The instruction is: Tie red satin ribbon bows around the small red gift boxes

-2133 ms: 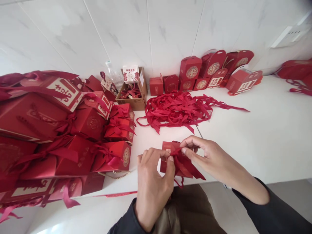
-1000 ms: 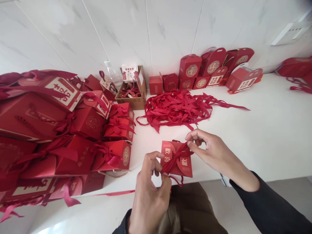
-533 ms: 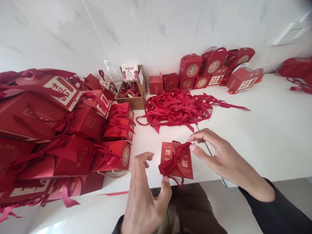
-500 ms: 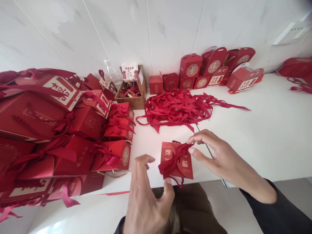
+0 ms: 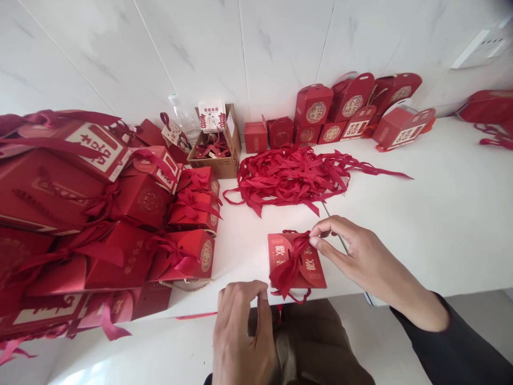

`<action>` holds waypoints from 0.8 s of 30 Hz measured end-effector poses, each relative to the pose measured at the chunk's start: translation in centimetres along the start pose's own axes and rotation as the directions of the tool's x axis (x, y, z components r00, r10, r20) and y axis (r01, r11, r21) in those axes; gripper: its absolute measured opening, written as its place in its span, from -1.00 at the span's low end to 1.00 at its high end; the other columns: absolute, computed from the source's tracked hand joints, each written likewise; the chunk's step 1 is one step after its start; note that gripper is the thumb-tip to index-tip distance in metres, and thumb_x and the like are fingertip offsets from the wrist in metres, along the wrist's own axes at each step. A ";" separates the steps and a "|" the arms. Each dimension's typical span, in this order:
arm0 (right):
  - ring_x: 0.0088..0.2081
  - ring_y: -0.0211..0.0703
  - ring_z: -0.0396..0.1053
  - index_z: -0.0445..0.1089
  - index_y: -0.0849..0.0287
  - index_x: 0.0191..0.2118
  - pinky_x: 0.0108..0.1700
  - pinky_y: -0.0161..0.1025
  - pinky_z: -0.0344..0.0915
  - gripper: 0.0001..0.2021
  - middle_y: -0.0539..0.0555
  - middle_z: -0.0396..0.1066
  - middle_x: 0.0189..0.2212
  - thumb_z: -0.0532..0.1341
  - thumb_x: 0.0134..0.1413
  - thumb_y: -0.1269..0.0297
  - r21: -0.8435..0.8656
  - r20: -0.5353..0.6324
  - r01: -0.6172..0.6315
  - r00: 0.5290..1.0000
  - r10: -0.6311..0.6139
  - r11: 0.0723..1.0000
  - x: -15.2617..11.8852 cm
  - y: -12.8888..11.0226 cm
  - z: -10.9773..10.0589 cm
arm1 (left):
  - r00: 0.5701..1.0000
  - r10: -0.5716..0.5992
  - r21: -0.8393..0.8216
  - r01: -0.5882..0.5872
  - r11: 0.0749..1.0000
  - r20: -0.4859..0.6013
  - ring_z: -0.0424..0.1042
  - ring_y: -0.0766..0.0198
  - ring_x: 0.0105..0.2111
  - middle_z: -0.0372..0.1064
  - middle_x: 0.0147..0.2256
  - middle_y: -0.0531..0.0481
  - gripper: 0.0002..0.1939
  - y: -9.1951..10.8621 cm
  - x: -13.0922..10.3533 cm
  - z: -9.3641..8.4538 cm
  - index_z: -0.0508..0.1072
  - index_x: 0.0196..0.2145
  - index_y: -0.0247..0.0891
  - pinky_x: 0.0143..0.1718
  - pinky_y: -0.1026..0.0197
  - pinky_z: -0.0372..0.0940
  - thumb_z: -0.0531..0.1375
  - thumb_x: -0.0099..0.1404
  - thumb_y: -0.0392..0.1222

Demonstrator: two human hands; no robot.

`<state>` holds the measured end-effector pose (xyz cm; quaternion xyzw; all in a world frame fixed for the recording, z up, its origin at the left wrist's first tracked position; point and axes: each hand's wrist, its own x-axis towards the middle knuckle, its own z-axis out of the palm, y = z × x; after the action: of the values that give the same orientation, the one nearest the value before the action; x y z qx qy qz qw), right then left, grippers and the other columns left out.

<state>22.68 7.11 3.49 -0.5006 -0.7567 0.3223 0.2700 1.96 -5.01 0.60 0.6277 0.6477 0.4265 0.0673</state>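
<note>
A red gift box [image 5: 316,264] with gold characters lies near the table's front edge. Across its top is tied a dark red ribbon [image 5: 294,262] in a bow, and a twisted red cord shows at the box's front. The thumb and fingers of my right hand [image 5: 356,256] pinch the bow's upper right end. My left hand [image 5: 244,323] is left of the box and in front of it, thumb and forefinger closed together close to the bow's lower left loop. Whatever may be between those fingertips is too small to make out.
Finished-looking red boxes with bows [image 5: 120,256] are stacked at the left. Loose red ribbons [image 5: 292,176] lie heaped behind the box. Against the wall stand a cardboard carton [image 5: 224,167] and several red boxes [image 5: 315,107]. The white table [image 5: 433,230] has a seam.
My right hand has closed on the bow's end. My left thumb and forefinger have come together, and that hand has dropped lower. The box has shifted slightly right and turned a little.
</note>
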 end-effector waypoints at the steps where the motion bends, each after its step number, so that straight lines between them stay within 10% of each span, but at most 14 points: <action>1: -0.18 -0.06 0.46 0.42 -0.01 -0.22 -0.26 -0.19 0.33 -0.84 0.01 0.50 -0.19 0.16 0.36 0.11 0.005 0.003 -0.023 1.000 0.023 1.000 -0.1 -0.1 0.0 | 1.000 -0.012 -0.007 0.012 1.000 -0.016 0.40 0.28 -0.29 0.41 -0.33 0.10 -0.79 0.2 -0.1 0.0 0.37 -0.16 -0.12 -0.21 0.23 0.24 0.11 0.42 -0.44; 12: -0.20 -0.06 0.43 0.44 -0.01 -0.22 -0.27 -0.20 0.30 -0.81 -0.02 0.52 -0.18 0.17 0.34 0.05 0.017 0.013 -0.099 0.995 0.099 0.995 -0.4 -0.4 0.0 | 0.994 0.087 0.083 -0.093 0.992 0.068 0.35 0.20 -0.28 0.41 -0.31 0.08 -0.84 0.1 -0.2 1.5 0.38 -0.22 -0.13 -0.14 0.15 0.15 0.22 0.39 -0.40; 24: -0.45 -0.13 0.34 0.43 0.01 -0.24 -0.45 -0.20 0.22 -0.76 0.00 0.49 -0.27 0.15 0.30 -0.01 -0.048 -0.079 -0.199 0.978 0.195 0.979 -0.8 0.7 -0.6 | 0.984 -0.173 -0.041 0.175 0.984 0.048 0.30 0.21 -0.34 0.30 -0.38 0.09 -0.81 0.0 -2.1 -0.5 0.31 -0.35 -0.13 -0.23 0.17 0.15 0.12 0.43 -0.34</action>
<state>23.85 6.74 3.28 -0.5922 -0.7014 0.3075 0.2505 2.12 -7.02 -0.01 0.5764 0.6885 0.4196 0.1328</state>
